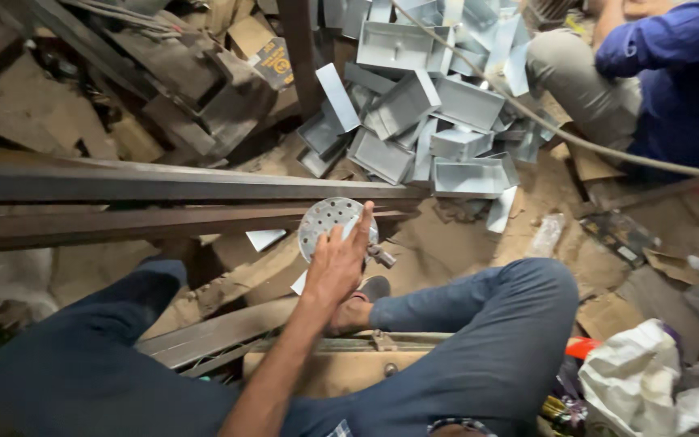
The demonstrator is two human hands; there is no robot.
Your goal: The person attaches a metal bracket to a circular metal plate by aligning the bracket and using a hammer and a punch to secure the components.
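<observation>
My left hand (337, 263) reaches forward between my knees and grips a round perforated metal disc (325, 218), fingers curled on its lower edge and one digit stretched up along its right side. A small metal stub (382, 257) sticks out just right of the hand. The disc is held in front of a dark steel beam (163, 220). My right hand is out of sight. My legs in dark blue trousers (495, 324) frame the hand, with one shoe (374, 287) beneath it.
A pile of grey sheet-metal boxes (422, 113) lies beyond the beam. Another person in a blue shirt (673, 73) sits at the top right, a hose (576, 137) running past them. Scrap metal (196, 81) is heaped at the top left; a white bag (641, 380) sits at the bottom right.
</observation>
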